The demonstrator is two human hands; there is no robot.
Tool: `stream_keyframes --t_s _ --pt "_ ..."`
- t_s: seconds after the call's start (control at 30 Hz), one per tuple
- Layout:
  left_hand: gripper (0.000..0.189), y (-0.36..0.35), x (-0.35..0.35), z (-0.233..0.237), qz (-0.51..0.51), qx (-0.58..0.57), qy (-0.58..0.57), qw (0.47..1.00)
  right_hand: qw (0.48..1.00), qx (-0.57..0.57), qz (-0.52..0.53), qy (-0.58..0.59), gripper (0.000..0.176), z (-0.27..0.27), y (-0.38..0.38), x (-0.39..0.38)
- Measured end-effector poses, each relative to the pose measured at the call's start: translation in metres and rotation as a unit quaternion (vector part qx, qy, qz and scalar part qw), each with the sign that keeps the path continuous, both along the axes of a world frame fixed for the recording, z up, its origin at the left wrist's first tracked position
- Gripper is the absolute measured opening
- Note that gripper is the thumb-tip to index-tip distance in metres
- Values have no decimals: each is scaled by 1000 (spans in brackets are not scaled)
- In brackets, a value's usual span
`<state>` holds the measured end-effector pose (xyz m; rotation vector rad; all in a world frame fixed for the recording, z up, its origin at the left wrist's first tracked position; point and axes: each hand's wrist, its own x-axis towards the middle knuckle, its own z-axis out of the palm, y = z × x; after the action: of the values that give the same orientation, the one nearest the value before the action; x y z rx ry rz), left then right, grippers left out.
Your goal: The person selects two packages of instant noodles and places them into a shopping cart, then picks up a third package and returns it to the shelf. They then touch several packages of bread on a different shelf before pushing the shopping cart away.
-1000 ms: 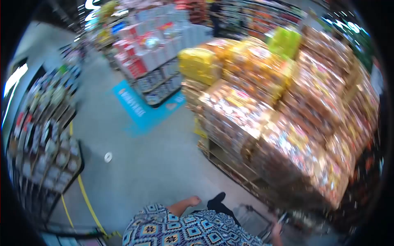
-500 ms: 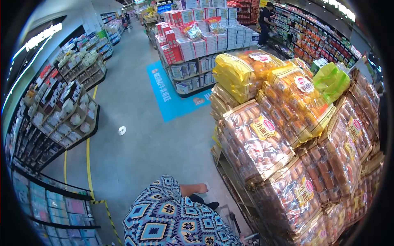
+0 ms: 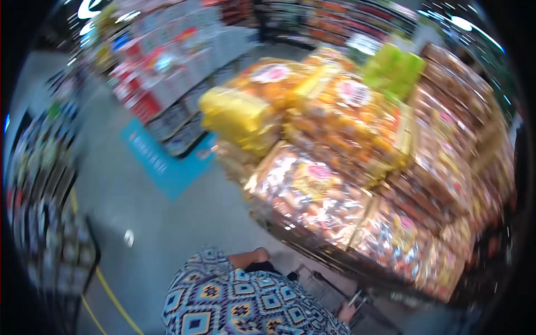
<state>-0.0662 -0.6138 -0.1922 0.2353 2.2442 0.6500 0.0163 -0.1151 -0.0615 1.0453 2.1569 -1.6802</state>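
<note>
The view is blurred by motion. My patterned blue, black and white garment (image 3: pixel 245 301) fills the bottom centre. A small part of my right hand (image 3: pixel 346 311) shows at the bottom edge, resting on the handle of a metal shopping cart (image 3: pixel 329 282); its fingers look closed around the bar. My left hand is out of sight. A bare foot or limb (image 3: pixel 250 258) pokes out just above the garment. Right of the cart rises a big stack of clear bagged bread rolls (image 3: pixel 312 195).
Yellow bags (image 3: pixel 237 114) and green bags (image 3: pixel 393 67) top the bread stack. A boxed-goods display (image 3: pixel 162 67) stands behind a blue floor sticker (image 3: pixel 162 162). Low shelves (image 3: pixel 44 223) line the left, with a yellow floor line (image 3: pixel 111 296) beside them. Grey floor lies between.
The view has swung and blurred again; the bread stack now sits closer and more central. My right hand and the cart handle have come back into view at the bottom.
</note>
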Motion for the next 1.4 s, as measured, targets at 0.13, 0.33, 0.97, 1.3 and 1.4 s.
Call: stream_keyframes --t_s 0.13,0.33,0.97,1.3,1.4 --pt "48 -45 -37 32 76 -9 -109 991 991 109 -67 47 13 4 -29 2" --pt "47 -94 -55 -8 -82 30 -149 985 953 296 -25 -58 30 26 -76 2" --pt "47 -73 -63 -60 -154 1 -94 984 997 34 60 18 24 22 -193 -11" --pt "43 -49 -44 -63 -45 55 -152 986 994 0 104 25 35 5 -163 -11" --pt "44 -64 -40 -81 -51 117 -171 977 987 112 59 97 38 25 -165 -13"
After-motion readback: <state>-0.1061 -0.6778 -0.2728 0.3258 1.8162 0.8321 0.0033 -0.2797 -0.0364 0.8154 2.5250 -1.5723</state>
